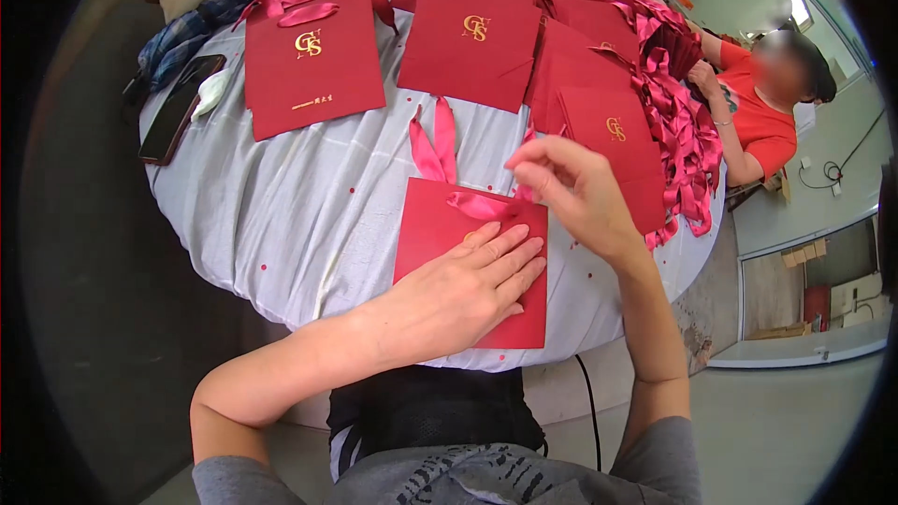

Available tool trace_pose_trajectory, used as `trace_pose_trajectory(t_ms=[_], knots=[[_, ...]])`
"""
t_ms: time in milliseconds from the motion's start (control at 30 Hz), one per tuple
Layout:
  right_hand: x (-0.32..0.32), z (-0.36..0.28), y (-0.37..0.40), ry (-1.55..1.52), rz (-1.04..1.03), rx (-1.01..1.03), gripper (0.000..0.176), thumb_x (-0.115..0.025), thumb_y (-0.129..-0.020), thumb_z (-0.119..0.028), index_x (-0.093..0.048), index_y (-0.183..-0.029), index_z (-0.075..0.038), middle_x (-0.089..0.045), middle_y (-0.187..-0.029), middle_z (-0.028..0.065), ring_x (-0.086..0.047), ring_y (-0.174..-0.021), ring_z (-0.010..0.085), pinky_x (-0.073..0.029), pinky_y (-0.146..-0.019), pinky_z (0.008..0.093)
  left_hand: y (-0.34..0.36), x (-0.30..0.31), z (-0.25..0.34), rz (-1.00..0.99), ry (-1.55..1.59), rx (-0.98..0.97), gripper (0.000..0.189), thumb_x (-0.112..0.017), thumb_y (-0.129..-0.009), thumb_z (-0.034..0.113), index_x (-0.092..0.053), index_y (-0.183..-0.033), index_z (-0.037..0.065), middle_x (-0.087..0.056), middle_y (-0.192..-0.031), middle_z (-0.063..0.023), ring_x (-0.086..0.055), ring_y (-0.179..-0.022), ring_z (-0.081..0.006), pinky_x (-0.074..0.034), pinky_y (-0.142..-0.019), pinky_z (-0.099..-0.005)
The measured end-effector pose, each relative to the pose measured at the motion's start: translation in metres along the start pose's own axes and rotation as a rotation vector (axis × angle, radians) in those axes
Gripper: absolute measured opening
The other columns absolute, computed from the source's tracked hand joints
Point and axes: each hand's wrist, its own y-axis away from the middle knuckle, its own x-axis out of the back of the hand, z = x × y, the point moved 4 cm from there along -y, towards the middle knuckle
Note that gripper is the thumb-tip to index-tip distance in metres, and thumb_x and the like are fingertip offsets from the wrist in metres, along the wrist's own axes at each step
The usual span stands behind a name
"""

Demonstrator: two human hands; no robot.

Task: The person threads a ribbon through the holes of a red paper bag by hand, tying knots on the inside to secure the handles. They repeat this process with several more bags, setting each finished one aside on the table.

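Observation:
A red paper gift bag lies flat at the near edge of the table, partly hidden by my left hand. My left hand rests palm down on it, fingers stretched out. A pink ribbon handle loops out past the bag's top edge, and another stretch of pink ribbon crosses its upper part. Just over the top right corner, my right hand is closed in a pinch, with pink ribbon showing at its fingertips.
More red gift bags with gold lettering lie on the white tablecloth. Pink ribbons bunch along the right side. A phone lies at the left edge. Across the table, a person in a red shirt handles ribbons.

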Motion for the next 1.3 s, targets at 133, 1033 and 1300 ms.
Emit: trace_pose_trajectory(t_ms=[133, 1033, 1300], knots=[[-0.016, -0.022, -0.029, 0.173, -0.028, 0.120, 0.016, -0.062, -0.089, -0.012, -0.064, -0.087, 0.004, -0.059, -0.074, 0.0031, -0.053, -0.065, 0.0064, -0.043, -0.058, 0.0229, 0.001, -0.002, 0.001, -0.011, -0.026, -0.006, 0.049, -0.055, -0.092, 0.022, -0.046, -0.132, -0.004, -0.045, -0.138, -0.0193, -0.038, -0.133, -0.0317, -0.028, -0.112, -0.0443], [-0.011, -0.019, -0.036, 0.499, -0.202, 0.140, 0.024, -0.068, -0.081, -0.022, -0.062, -0.090, 0.000, -0.061, -0.073, 0.0110, -0.062, -0.070, 0.0187, -0.049, -0.064, 0.0307, -0.001, 0.001, 0.002, 0.027, 0.023, 0.014, 0.047, -0.057, -0.090, 0.020, -0.049, -0.129, -0.004, -0.047, -0.136, -0.0196, -0.040, -0.131, -0.0321, -0.029, -0.111, -0.0447], [-0.016, -0.009, -0.030, 0.453, -0.472, 0.076, 0.031, -0.073, -0.077, -0.025, -0.059, -0.088, 0.000, -0.060, -0.084, 0.0141, -0.060, -0.079, 0.0260, -0.048, -0.071, 0.0348, 0.002, 0.003, 0.004, 0.132, -0.077, -0.066, 0.045, -0.057, -0.089, 0.022, -0.052, -0.124, -0.006, -0.051, -0.130, -0.0218, -0.045, -0.127, -0.0332, -0.031, -0.110, -0.0434]])
